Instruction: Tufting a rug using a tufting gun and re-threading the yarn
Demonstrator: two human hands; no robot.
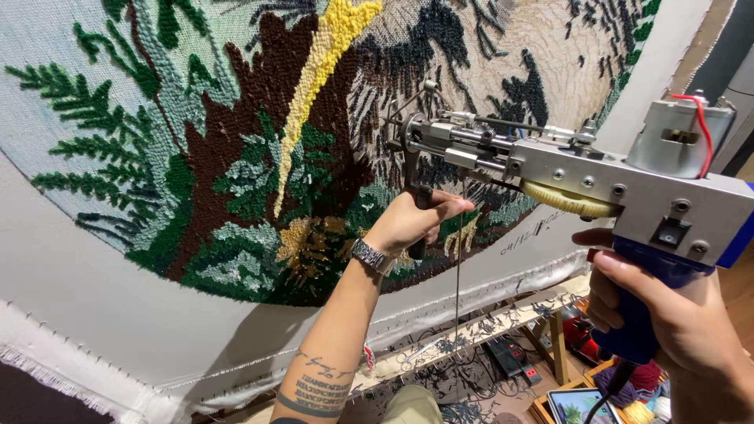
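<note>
The tufting gun (581,169) looks heavy and rigid. The right hand (675,314) has its fingers clamped on the blue grip, the left hand (412,224) on the front handle.

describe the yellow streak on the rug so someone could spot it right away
Start at the big round tufted picture stretched on white cloth. Near its top centre, a dark brown trunk shape rises. The yellow streak runs diagonally down it, the only long bright yellow band among greens and browns.
</note>
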